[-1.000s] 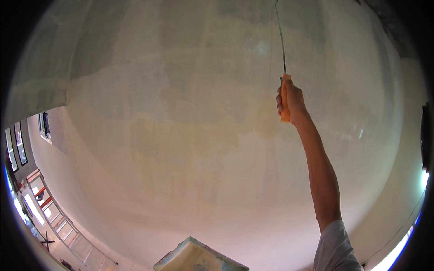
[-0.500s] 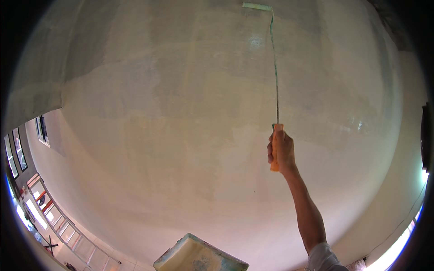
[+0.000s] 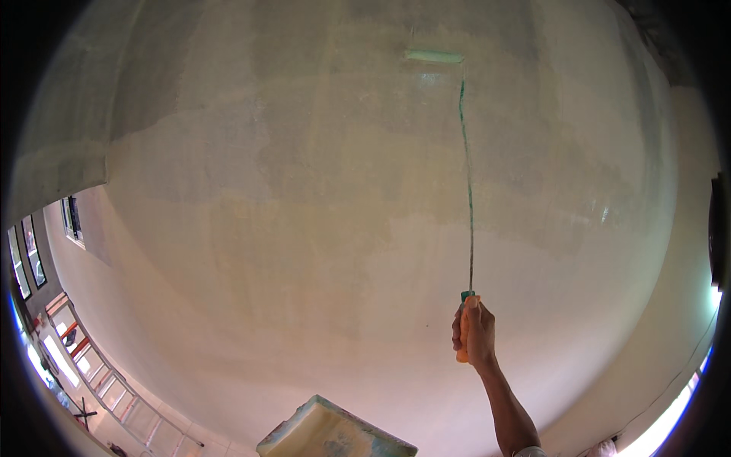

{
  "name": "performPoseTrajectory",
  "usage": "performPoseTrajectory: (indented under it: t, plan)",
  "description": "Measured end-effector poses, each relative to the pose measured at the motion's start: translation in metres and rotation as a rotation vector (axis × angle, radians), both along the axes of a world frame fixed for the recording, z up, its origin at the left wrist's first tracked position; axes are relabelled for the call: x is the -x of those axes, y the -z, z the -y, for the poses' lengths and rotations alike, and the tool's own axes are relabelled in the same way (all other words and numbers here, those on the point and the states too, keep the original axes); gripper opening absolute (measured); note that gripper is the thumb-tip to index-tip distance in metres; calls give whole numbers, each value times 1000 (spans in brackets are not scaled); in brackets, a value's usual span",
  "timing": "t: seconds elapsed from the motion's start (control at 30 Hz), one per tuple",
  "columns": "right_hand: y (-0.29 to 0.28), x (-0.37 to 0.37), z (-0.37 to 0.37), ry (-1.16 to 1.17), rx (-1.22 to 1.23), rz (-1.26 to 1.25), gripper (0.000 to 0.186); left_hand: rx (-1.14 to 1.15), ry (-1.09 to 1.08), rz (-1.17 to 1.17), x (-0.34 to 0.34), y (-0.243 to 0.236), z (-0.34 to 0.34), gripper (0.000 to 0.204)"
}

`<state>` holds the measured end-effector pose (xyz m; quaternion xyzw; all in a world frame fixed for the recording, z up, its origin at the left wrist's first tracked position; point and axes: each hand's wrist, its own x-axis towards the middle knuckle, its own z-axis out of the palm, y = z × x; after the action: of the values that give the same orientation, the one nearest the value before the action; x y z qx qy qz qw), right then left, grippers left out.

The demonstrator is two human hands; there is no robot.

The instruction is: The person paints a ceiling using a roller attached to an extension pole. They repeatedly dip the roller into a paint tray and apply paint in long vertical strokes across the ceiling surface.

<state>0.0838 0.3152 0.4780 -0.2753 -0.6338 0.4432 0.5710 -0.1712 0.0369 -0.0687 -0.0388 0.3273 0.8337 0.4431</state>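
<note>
My right hand [image 3: 477, 332] is wrapped round the orange handle of a paint roller [image 3: 467, 183], thumb up along the grip. Its long thin metal rod, smeared green along the upper part, rises to a pale green roller sleeve [image 3: 434, 56] lying level against the wall [image 3: 327, 251]. The wall is patchy, greyer and darker high up, paler lower down. A paint tray [image 3: 335, 429], stained with green and blue at its edges, shows at the bottom middle, cut off by the lower edge. My left hand is out of sight.
An aluminium ladder [image 3: 118, 392] leans at the lower left, near framed windows [image 3: 30, 251]. A thin cable [image 3: 678, 375] hangs on the right wall beside a bright opening [image 3: 662, 426]. A dark object [image 3: 716, 232] is fixed at the far right.
My right hand has come down, drawing the roller lower on the wall. The sleeve has dropped from the top edge of view. The paint tray has barely moved.
</note>
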Motion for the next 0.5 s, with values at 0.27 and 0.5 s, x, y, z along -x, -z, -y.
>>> performPoseTrajectory:
  t: [0.27, 0.5]
  plan:
    - [-8, 17, 11, -3, 8, 21, 51, 10, -6, -29, -1, 3, 0, 68]
    - [-95, 60, -8, -12, -141, -20, 55, 22, 15, -57, 5, 3, -11, 65]
